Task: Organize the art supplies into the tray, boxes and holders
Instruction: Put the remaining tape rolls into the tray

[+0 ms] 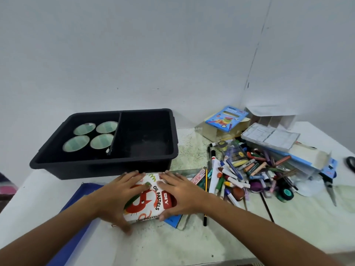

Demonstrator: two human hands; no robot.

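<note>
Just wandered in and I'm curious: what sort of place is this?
Probably a home or classroom craft table: an oil pastels box, a heap of loose crayons and markers, and scissors against a plain wall.

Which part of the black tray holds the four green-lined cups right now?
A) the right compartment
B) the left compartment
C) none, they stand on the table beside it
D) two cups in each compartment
B: all four cups sit left of the divider in the black tray; the right compartment holds none.
</note>
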